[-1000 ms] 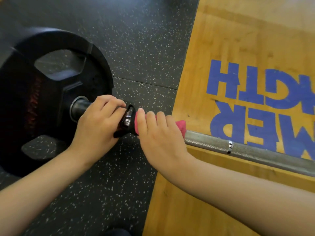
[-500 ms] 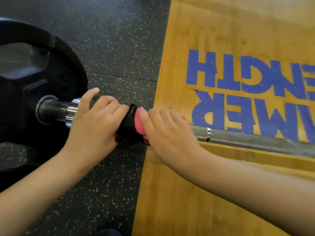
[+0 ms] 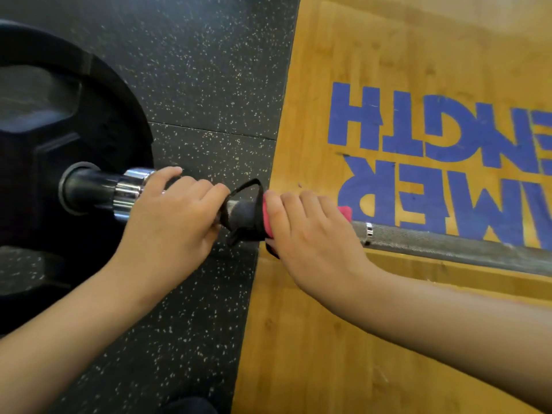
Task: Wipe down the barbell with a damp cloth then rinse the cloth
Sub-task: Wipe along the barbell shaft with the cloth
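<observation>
Two hands hold the barbell (image 3: 448, 243), which lies over rubber floor (image 3: 209, 70) and wooden platform (image 3: 328, 339). The left hand (image 3: 170, 222) curls round the shaft beside the weight plate (image 3: 44, 138). The right hand (image 3: 313, 234) grips the pink-and-dark cloth (image 3: 268, 216) wrapped round the shaft.

Left hand (image 3: 167, 225) and right hand (image 3: 316, 237): bare, nails short and plain. Left forearm (image 3: 59, 339) and right forearm (image 3: 448, 321): bare out to the frame edges. Dark rounded fabric (image 3: 188, 406) at bottom edge; knee or shoe, can't tell.
</observation>
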`<state>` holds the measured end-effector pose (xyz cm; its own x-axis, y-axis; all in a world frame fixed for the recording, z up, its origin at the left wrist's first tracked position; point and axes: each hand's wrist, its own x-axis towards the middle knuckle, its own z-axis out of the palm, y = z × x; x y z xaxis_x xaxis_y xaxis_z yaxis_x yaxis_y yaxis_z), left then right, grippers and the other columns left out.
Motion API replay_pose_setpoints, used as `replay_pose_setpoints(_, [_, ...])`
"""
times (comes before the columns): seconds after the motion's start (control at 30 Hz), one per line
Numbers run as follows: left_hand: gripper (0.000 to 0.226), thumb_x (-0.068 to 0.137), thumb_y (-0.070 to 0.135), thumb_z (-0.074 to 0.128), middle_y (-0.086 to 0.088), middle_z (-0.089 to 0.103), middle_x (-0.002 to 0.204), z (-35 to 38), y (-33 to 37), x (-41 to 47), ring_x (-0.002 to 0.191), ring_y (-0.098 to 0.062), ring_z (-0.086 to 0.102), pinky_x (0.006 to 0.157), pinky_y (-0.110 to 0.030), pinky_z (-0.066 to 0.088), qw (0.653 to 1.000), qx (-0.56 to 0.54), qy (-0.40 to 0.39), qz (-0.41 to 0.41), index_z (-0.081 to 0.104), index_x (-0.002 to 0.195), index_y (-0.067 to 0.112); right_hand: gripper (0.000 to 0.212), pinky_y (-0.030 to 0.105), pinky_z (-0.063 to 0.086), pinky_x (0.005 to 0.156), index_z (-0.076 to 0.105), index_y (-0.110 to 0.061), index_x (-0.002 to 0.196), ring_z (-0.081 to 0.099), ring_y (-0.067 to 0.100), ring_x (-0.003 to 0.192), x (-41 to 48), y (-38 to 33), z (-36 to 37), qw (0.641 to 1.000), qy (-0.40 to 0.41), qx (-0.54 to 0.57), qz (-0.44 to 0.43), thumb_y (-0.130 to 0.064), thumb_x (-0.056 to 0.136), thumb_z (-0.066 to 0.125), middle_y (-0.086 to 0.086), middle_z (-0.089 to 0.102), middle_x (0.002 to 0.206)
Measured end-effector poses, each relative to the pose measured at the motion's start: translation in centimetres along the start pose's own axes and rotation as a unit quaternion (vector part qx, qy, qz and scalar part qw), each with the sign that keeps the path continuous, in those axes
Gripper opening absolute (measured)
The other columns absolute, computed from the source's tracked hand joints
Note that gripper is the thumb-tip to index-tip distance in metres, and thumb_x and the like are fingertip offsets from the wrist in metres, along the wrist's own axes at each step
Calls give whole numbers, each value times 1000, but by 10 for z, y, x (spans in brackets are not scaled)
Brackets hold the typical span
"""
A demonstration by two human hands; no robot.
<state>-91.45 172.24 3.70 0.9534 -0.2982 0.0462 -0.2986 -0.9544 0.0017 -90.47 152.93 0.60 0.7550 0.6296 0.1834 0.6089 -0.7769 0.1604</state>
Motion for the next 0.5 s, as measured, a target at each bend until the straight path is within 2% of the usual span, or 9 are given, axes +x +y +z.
replay_pose_setpoints(0.1, [42, 64, 4, 68, -7, 66, 96, -10, -5, -6, 96, -31, 62, 107, -44, 26, 1000, 12, 20, -14, 62, 106, 6, 38, 34, 35, 61, 51, 1, 118, 54, 25, 73, 34, -32, 4, 999, 28, 14, -3, -26, 91, 44, 8, 60, 89])
replay_pose_setpoints(0.17, [53, 62, 3, 69, -10, 64, 107, -19, -14, -15, 107, -32, 58, 110, -43, 22, 998, 31, 16, -45, 59, 114, 4, 25, 33, 28, 59, 52, -5, 104, 53, 23, 69, 58, -55, 2, 998, 44, 45, -4, -20, 92, 36, 5, 60, 83])
replay_pose_setpoints(0.2, [59, 61, 3, 70, -12, 62, 112, -22, -19, -20, 112, -32, 55, 110, -42, 21, 997, 38, 6, -60, 57, 119, 3, 29, 32, 25, 59, 54, -9, 99, 53, 22, 69, 69, -64, -2, 997, 39, 63, -12, -18, 91, 28, 5, 60, 83])
replay_pose_setpoints(0.27, [67, 61, 3, 71, -14, 58, 122, -28, -28, -29, 119, -32, 50, 111, -41, 19, 996, 50, -15, -67, 53, 126, 1, 43, 31, 26, 60, 58, -12, 104, 55, 20, 74, 81, -76, -5, 998, 4, 57, -36, -18, 89, 18, 4, 61, 90])
replay_pose_setpoints(0.33, [72, 61, 7, 73, -16, 56, 126, -31, -34, -32, 121, -31, 47, 110, -40, 20, 997, 59, -41, -41, 51, 129, -1, 44, 30, 29, 60, 59, -14, 109, 57, 18, 76, 83, -77, -4, 998, -10, 36, -52, -20, 88, 21, 3, 61, 93])
replay_pose_setpoints(0.43, [73, 61, 18, 76, -16, 57, 122, -38, -39, -22, 116, -32, 50, 106, -37, 24, 993, 89, -81, 12, 52, 127, -2, 35, 29, 25, 56, 66, -17, 99, 56, 16, 66, 83, -69, -3, 997, 3, 38, -67, -21, 84, 35, 0, 62, 82])
replay_pose_setpoints(0.5, [65, 64, 18, 74, -13, 60, 116, -39, -38, -12, 111, -31, 54, 105, -37, 25, 992, 80, -92, 26, 55, 123, 0, 31, 29, 28, 53, 67, -16, 92, 57, 17, 62, 83, -66, -1, 995, 4, 54, -82, -20, 80, 39, 2, 63, 78])
